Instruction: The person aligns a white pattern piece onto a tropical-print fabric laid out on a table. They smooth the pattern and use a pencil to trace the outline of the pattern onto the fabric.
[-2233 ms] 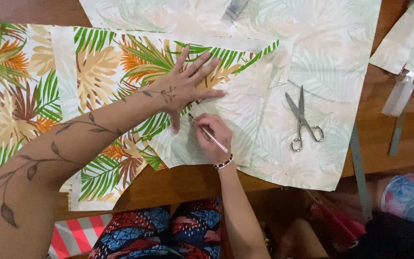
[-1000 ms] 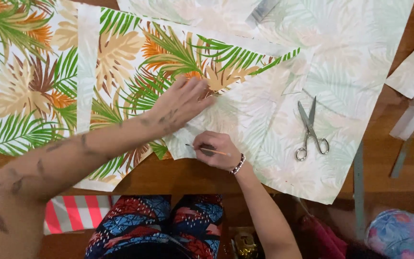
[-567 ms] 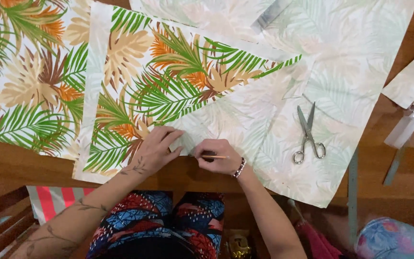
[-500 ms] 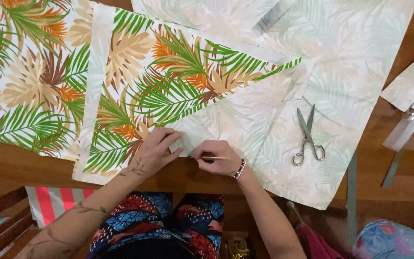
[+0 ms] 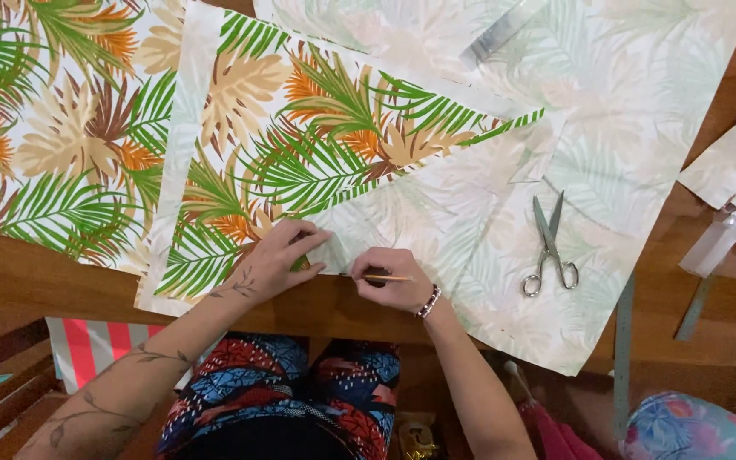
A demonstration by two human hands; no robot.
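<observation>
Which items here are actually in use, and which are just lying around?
In use:
left hand, pinching the leaf-print fabric at its near edge
right hand, holding a thin pencil

Lying about:
scissors
long ruler
fabric scrap

Leaf-printed fabric (image 5: 300, 153) lies flat on the bench, its near edge pinched; a thin pencil (image 5: 385, 278) rests level across it.
</observation>
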